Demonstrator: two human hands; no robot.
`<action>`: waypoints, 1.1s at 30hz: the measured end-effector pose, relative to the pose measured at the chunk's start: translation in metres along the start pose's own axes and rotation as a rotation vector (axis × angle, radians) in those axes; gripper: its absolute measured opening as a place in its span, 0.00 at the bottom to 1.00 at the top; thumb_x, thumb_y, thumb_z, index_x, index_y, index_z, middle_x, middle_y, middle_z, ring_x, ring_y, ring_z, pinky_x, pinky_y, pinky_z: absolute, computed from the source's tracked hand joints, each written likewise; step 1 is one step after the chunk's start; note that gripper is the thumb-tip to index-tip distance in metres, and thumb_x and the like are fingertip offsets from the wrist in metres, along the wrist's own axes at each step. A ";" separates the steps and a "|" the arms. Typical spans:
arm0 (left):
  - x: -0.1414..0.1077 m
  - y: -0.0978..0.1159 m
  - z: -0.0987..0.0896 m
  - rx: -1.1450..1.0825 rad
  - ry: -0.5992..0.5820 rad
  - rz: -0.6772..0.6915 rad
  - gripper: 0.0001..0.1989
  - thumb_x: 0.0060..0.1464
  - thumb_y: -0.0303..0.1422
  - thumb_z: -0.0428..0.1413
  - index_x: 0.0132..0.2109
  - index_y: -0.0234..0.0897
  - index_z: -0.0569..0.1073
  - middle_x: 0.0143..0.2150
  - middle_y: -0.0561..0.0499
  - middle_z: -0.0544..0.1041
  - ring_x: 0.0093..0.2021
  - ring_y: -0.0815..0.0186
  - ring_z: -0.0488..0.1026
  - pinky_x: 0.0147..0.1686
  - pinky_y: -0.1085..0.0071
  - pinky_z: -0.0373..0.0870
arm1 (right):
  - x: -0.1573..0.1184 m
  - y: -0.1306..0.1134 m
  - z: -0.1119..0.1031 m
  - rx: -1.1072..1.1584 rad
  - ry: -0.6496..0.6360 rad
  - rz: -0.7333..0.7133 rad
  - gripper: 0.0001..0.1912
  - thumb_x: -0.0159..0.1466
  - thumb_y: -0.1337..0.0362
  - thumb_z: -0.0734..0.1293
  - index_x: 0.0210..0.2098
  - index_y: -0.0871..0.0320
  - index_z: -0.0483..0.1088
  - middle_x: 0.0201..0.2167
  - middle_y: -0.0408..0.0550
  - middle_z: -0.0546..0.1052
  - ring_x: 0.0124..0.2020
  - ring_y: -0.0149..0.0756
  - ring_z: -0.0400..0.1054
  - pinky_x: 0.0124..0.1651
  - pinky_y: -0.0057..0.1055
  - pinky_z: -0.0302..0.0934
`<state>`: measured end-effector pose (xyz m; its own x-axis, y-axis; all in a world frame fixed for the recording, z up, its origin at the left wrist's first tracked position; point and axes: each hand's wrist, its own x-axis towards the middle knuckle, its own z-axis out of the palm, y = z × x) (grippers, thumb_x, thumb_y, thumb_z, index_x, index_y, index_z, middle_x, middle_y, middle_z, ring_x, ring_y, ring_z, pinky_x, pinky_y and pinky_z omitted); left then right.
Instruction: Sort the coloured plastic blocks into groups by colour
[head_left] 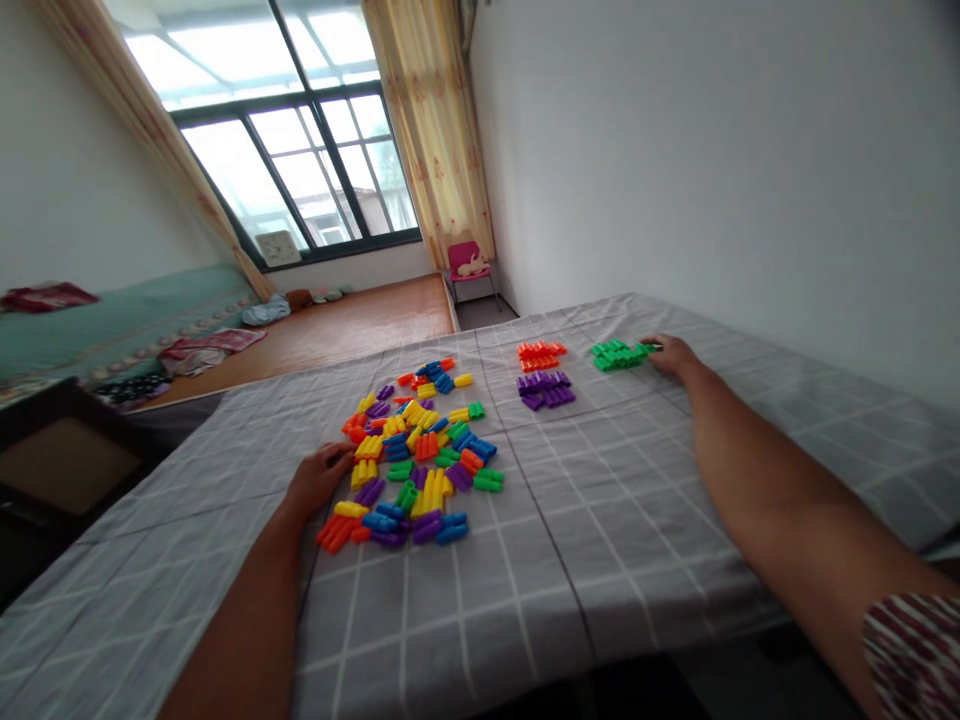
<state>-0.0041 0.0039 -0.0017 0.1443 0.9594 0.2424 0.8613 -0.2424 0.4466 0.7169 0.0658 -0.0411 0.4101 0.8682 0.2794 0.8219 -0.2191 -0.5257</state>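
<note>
A mixed pile of small tube-shaped plastic building pieces in yellow, blue, orange, green and purple lies on the grey checked cloth. At its left edge is my left hand, fingers curled in beside yellow and orange pieces; what they pinch, if anything, is hidden. Farther right, my right hand reaches to a group of green building pieces. Its fingertips are closed on a green piece at the right end of that group. Left of the green ones lie grouped orange pieces, with purple pieces just nearer to me.
The checked cloth covers a broad, creased surface beside a white wall. Beyond its far edge are a low wooden platform and a pink chair. A dark cabinet stands at the left.
</note>
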 end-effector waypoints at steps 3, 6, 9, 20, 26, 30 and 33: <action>0.000 0.000 0.000 0.005 0.007 -0.002 0.24 0.47 0.51 0.50 0.40 0.37 0.78 0.43 0.45 0.79 0.43 0.57 0.75 0.45 0.66 0.70 | 0.001 -0.001 0.006 -0.058 -0.020 -0.090 0.30 0.47 0.71 0.61 0.49 0.60 0.75 0.47 0.53 0.78 0.45 0.43 0.72 0.47 0.33 0.64; 0.000 0.000 0.001 0.005 0.011 0.001 0.25 0.47 0.51 0.50 0.40 0.37 0.78 0.43 0.45 0.79 0.43 0.57 0.75 0.44 0.66 0.70 | 0.001 0.002 0.010 -0.093 0.002 -0.109 0.30 0.48 0.71 0.62 0.50 0.60 0.75 0.47 0.53 0.78 0.46 0.44 0.72 0.48 0.33 0.64; 0.000 -0.002 0.002 -0.004 0.005 -0.006 0.24 0.48 0.51 0.50 0.40 0.37 0.78 0.43 0.45 0.79 0.43 0.57 0.75 0.45 0.66 0.70 | -0.003 0.003 0.011 -0.143 0.050 -0.048 0.30 0.48 0.72 0.62 0.50 0.59 0.75 0.47 0.52 0.78 0.47 0.44 0.72 0.47 0.32 0.64; -0.004 0.003 0.003 -0.035 0.017 -0.001 0.23 0.49 0.49 0.50 0.41 0.37 0.78 0.44 0.46 0.79 0.45 0.57 0.74 0.47 0.65 0.69 | -0.011 -0.012 0.010 -0.188 -0.013 -0.063 0.29 0.51 0.73 0.61 0.53 0.59 0.73 0.47 0.57 0.77 0.46 0.45 0.70 0.46 0.33 0.61; -0.004 0.005 0.005 -0.048 0.035 0.007 0.20 0.50 0.45 0.51 0.41 0.38 0.79 0.43 0.47 0.79 0.43 0.59 0.74 0.45 0.67 0.69 | -0.013 -0.026 0.003 -0.173 0.270 -0.062 0.27 0.55 0.72 0.58 0.53 0.66 0.70 0.45 0.63 0.76 0.45 0.44 0.68 0.50 0.35 0.57; -0.003 -0.003 0.010 -0.063 0.035 0.031 0.19 0.51 0.43 0.51 0.41 0.37 0.79 0.42 0.47 0.79 0.42 0.61 0.75 0.44 0.67 0.69 | -0.017 -0.067 -0.002 -0.126 0.425 -0.280 0.25 0.58 0.72 0.56 0.52 0.68 0.70 0.46 0.63 0.75 0.48 0.44 0.65 0.54 0.36 0.54; -0.003 -0.005 0.012 -0.068 0.048 0.035 0.18 0.51 0.41 0.51 0.41 0.36 0.79 0.42 0.47 0.79 0.41 0.61 0.75 0.44 0.68 0.69 | -0.036 -0.124 0.002 -0.047 0.413 -0.527 0.23 0.59 0.71 0.56 0.51 0.66 0.70 0.48 0.60 0.75 0.49 0.44 0.65 0.56 0.38 0.53</action>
<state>-0.0028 0.0041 -0.0152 0.1486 0.9427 0.2988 0.8211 -0.2860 0.4940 0.5993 0.0624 0.0121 0.0594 0.6248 0.7785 0.9662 0.1601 -0.2023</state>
